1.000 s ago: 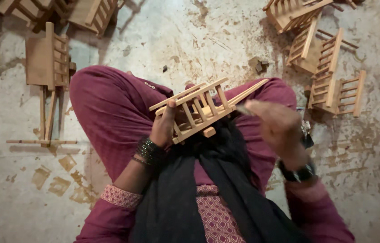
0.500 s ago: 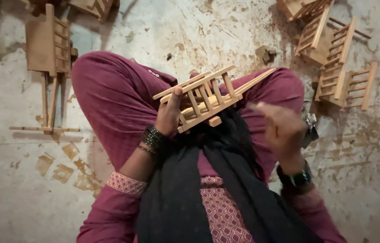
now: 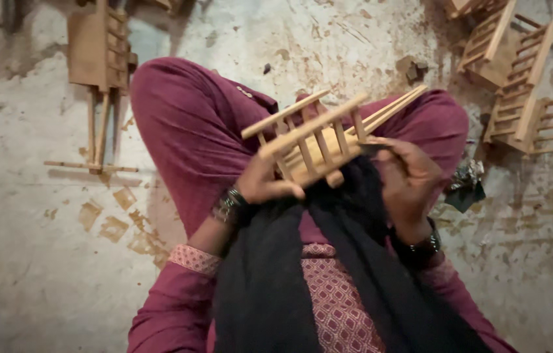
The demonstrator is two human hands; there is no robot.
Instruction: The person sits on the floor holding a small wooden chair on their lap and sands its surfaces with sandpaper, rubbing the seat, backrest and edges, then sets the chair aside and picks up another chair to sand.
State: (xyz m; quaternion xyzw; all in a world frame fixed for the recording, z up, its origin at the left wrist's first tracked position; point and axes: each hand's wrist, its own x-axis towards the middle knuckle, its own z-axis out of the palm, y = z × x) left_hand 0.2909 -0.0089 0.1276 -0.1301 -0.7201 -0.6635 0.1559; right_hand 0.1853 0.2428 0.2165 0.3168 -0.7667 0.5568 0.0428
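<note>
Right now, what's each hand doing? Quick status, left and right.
Left hand: closed on the underside of the small slatted wooden frame.
Right hand: fingers curled against the frame's right end, touching it; a full grip cannot be told.

The right hand [image 3: 410,180] is motion-blurred; its grip on the wooden frame [image 3: 319,140] can't be read, perhaps touching. The top edge crops the rack [image 3: 100,49] and the pile [image 3: 518,78].
</note>
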